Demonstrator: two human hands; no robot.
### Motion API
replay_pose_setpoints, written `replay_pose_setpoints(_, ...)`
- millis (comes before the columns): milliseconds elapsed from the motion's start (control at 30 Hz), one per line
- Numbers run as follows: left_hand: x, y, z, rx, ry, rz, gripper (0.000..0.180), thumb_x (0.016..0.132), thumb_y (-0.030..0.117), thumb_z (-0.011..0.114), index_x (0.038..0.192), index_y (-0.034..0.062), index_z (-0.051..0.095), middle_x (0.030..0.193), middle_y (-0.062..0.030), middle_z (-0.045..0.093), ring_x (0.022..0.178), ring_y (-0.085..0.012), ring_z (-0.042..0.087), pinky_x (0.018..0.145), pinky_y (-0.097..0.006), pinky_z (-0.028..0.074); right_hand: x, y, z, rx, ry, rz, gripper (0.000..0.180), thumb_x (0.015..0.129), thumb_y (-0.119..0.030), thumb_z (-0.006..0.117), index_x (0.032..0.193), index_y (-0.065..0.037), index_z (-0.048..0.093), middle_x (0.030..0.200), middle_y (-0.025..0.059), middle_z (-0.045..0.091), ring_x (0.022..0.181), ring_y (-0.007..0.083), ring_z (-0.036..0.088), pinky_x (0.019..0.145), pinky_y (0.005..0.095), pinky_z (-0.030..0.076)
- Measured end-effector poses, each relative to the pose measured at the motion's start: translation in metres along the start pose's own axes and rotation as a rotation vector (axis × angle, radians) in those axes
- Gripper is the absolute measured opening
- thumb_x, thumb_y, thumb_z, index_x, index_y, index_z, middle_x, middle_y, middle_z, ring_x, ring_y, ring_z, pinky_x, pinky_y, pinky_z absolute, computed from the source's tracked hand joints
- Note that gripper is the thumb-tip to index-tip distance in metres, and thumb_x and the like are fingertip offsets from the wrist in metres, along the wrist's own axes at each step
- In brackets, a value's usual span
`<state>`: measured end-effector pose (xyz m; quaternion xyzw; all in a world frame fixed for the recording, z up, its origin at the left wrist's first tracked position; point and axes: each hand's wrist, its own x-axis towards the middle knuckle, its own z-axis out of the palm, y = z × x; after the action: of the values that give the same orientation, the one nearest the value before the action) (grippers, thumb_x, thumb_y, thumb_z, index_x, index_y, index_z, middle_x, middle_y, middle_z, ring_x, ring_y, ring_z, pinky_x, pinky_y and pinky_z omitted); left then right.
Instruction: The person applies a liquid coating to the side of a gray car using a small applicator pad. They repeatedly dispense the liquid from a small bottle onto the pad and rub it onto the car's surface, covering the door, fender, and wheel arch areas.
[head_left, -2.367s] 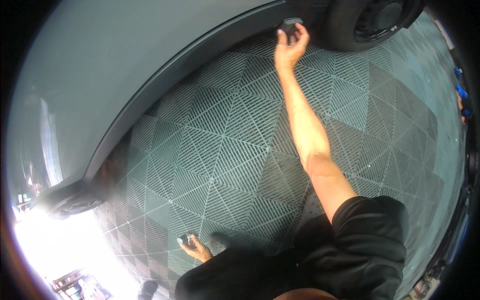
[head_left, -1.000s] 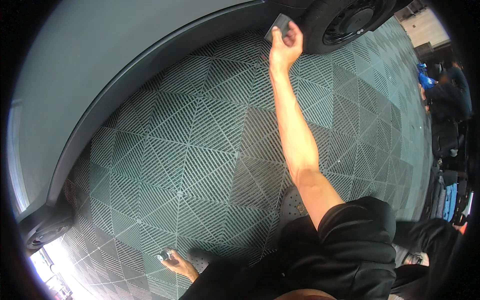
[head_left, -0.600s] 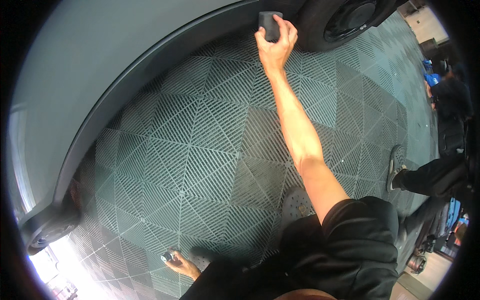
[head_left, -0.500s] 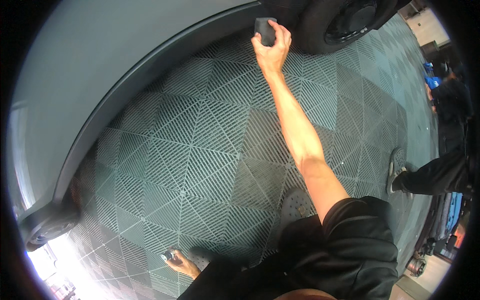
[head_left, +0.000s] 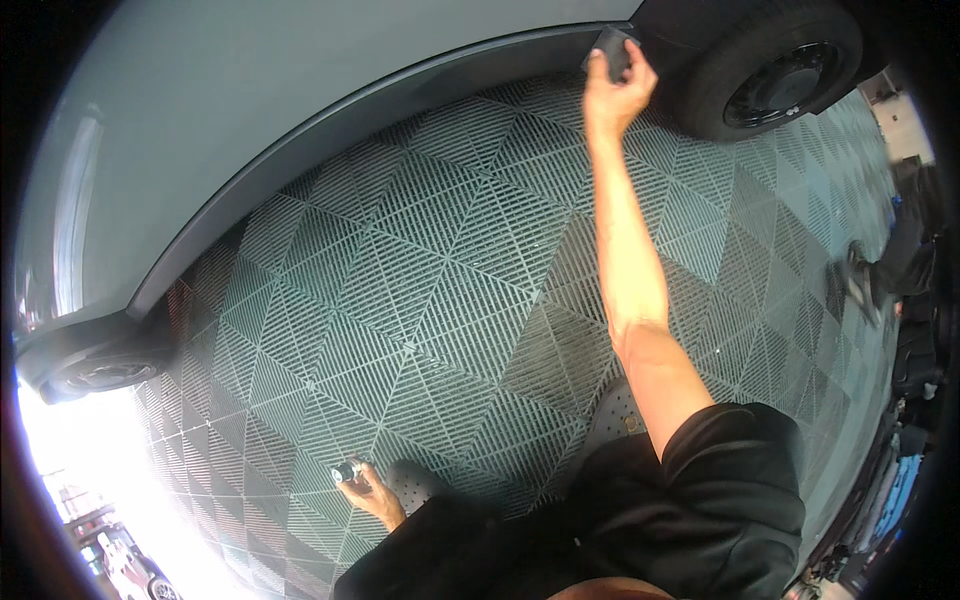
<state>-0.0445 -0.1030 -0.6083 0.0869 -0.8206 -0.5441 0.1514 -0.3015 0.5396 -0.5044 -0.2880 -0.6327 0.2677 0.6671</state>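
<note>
My right hand [head_left: 619,92] reaches far forward, its fingers gripping a dark grey block that looks like a foam applicator pad [head_left: 613,55]. The pad is at the rear end of the car's black lower sill trim [head_left: 500,65], beside the wheel arch; whether it presses on the trim is hard to tell. Low on the left, my left hand [head_left: 372,495] is closed around a small bottle [head_left: 346,471] with a pale, shiny end, most of it hidden by the fingers. The grey car body [head_left: 300,70] fills the upper left.
A black wheel [head_left: 785,85] stands right of my right hand, another wheel [head_left: 105,372] at far left. Grey slatted floor tiles [head_left: 430,290] lie beneath me. At right are a person's shoe [head_left: 862,285] and dark items along the edge.
My right hand with the pad has come up to the sill trim beside the wheel arch. The view has shifted, and the person at right stands farther away. My left hand still holds the bottle.
</note>
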Motion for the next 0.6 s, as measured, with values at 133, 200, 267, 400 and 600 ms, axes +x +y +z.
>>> replay_pose_setpoints(133,-0.005,-0.010,0.001,-0.064,0.022,-0.061,0.031,0.101,0.009,0.063,0.128,0.0007,0.052,0.109,-0.0070,0.062,0.094,-0.0130,0.056,0.083,-0.028,0.047,-0.071,-0.066,0.031,0.007,-0.115,-0.105,0.048,0.081,-0.019,0.073,0.125,-0.004,0.062,0.121,0.0193,0.052,0.115,0.0366,0.045,0.099,0.0505,0.039)
replay_pose_setpoints(200,-0.002,-0.011,0.000,-0.030,-0.064,-0.145,0.034,0.099,0.011,0.065,0.128,-0.0004,0.050,0.117,-0.0112,0.060,0.103,-0.0183,0.058,0.090,-0.033,0.048,-0.123,-0.120,0.042,0.042,-0.330,-0.190,0.042,0.079,-0.018,0.071,0.119,-0.007,0.065,0.123,0.0169,0.051,0.110,0.0338,0.045,0.093,0.0484,0.040)
replay_pose_setpoints(267,0.005,-0.017,0.004,-0.008,-0.137,-0.132,0.036,0.097,0.008,0.065,0.128,-0.0010,0.049,0.122,-0.0144,0.060,0.111,-0.0221,0.059,0.095,-0.035,0.048,-0.165,-0.151,0.052,0.111,-0.466,-0.293,0.045,0.076,-0.015,0.074,0.120,-0.012,0.065,0.125,0.0167,0.050,0.111,0.0357,0.047,0.093,0.0506,0.044)
replay_pose_setpoints(400,0.005,-0.001,0.004,0.010,-0.077,-0.053,0.034,0.096,0.003,0.063,0.127,-0.0015,0.049,0.122,-0.0155,0.059,0.110,-0.0237,0.059,0.095,-0.037,0.048,-0.160,-0.150,0.050,0.098,-0.421,-0.174,0.045,0.077,-0.015,0.074,0.120,-0.010,0.064,0.123,0.0169,0.050,0.113,0.0368,0.047,0.097,0.0503,0.043)
replay_pose_setpoints(600,0.022,-0.018,-0.029,0.171,-0.011,-0.073,0.030,0.098,0.012,0.065,0.122,-0.0016,0.051,0.112,-0.0129,0.058,0.101,-0.0221,0.059,0.088,-0.035,0.050,-0.029,-0.029,0.018,-0.003,-0.112,-0.200,0.045,0.082,-0.020,0.078,0.123,-0.007,0.066,0.124,0.0173,0.054,0.116,0.0358,0.050,0.100,0.0496,0.042)
